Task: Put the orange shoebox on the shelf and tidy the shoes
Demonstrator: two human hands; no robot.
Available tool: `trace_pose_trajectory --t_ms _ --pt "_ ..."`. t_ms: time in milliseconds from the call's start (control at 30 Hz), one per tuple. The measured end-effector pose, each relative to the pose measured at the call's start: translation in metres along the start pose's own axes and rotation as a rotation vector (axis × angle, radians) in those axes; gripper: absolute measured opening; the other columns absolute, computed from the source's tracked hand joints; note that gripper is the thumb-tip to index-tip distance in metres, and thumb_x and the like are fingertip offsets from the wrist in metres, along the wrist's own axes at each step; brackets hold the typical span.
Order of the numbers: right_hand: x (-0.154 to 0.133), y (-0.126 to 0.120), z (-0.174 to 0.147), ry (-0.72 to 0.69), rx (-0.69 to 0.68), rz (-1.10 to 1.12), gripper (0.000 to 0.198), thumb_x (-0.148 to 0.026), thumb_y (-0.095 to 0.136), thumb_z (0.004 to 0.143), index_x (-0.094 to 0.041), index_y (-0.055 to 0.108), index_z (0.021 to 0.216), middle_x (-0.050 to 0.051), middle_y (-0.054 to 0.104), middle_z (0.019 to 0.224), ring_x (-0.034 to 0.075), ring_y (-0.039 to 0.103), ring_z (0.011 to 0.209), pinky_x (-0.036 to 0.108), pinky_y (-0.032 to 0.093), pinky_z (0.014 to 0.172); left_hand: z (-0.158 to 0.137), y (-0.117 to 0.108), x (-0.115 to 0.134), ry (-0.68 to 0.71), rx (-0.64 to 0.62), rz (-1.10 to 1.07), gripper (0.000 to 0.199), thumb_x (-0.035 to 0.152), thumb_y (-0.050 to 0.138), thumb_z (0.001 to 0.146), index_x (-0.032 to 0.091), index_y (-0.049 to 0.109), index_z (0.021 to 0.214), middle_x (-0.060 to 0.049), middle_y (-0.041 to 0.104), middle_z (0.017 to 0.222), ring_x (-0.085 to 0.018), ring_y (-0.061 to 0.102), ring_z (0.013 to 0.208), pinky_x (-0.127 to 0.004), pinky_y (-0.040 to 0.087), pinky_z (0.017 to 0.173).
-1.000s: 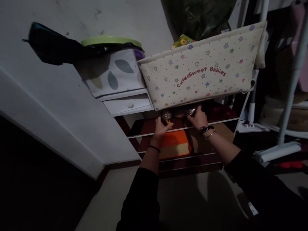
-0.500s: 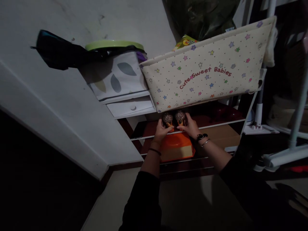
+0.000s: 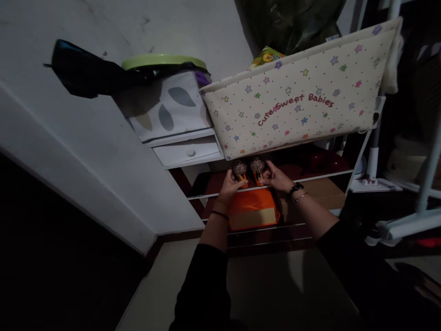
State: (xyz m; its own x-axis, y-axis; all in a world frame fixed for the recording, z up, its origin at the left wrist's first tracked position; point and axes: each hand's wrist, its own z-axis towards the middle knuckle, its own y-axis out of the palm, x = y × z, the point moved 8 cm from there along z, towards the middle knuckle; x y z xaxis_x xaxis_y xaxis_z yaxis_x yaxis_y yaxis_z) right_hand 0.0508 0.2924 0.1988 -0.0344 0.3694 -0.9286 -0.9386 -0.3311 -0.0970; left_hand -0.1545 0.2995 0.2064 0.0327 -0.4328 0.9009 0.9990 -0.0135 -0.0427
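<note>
On the dark shelf (image 3: 310, 177), left hand (image 3: 230, 185) and right hand (image 3: 277, 177) each grasp a glittery shoe (image 3: 240, 168).

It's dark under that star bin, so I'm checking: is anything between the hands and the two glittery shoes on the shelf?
Nothing visible. The left hand is at the left shoe and the right hand at the right shoe; the star-print bin only overhangs them from above.
</note>
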Motion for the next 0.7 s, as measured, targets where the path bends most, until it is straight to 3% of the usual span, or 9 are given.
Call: trace_pose_trajectory --t_ms 333,433,533,633,700 --pt "0.0 -0.001 0.0 -0.008 0.008 -0.04 0.112 -0.035 0.085 0.065 -0.023 0.027 0.16 -0.011 0.054 0.073 0.013 0.054 0.067 0.024 0.045 0.065 0.0 0.001 -0.003 -0.022 -0.001 -0.009 0.066 0.026 0.087 0.055 0.022 0.052 0.111 -0.013 0.072 0.119 -0.029 0.067 0.123 -0.05 0.053 0.111" --pt "-0.006 -0.003 -0.007 0.011 0.053 -0.142 0.115 -0.032 0.085 0.068 -0.019 0.023 0.164 -0.005 0.061 0.083 0.016 0.061 0.075 0.029 0.053 0.072 -0.003 0.005 0.006 -0.001 -0.016 0.012 0.071 0.026 0.083 0.06 0.022 0.05 0.123 -0.014 0.067 0.131 -0.029 0.063 0.131 -0.048 0.051 0.114" --pt "-0.029 -0.019 -0.033 -0.044 0.15 -0.356 0.114 -0.036 0.086 0.072 -0.018 0.024 0.166 0.01 0.069 0.116 0.026 0.068 0.104 0.043 0.055 0.098 -0.024 0.003 0.031 0.154 0.092 0.201 0.087 0.023 0.075 0.069 0.023 0.038 0.148 -0.016 0.047 0.158 -0.028 0.043 0.152 -0.045 0.041 0.124" --pt "-0.07 -0.057 -0.082 -0.268 0.358 -0.557 0.081 -0.043 0.073 0.088 -0.02 0.041 0.159 0.017 0.058 0.148 0.032 0.056 0.136 0.051 0.042 0.12 -0.072 0.006 0.071 0.427 0.349 0.531 0.083 0.027 0.069 0.081 0.02 0.035 0.156 -0.019 0.024 0.17 -0.032 0.02 0.163 -0.05 0.024 0.132" --pt "-0.088 -0.099 -0.12 -0.343 0.565 -0.626 0.065 -0.045 0.065 0.094 -0.019 0.049 0.152 0.018 0.057 0.149 0.032 0.054 0.138 0.051 0.041 0.12 -0.105 0.034 0.094 0.62 0.385 0.634 0.074 0.031 0.068 0.086 0.019 0.039 0.153 -0.021 0.03 0.165 -0.036 0.026 0.159 -0.056 0.022 0.132"
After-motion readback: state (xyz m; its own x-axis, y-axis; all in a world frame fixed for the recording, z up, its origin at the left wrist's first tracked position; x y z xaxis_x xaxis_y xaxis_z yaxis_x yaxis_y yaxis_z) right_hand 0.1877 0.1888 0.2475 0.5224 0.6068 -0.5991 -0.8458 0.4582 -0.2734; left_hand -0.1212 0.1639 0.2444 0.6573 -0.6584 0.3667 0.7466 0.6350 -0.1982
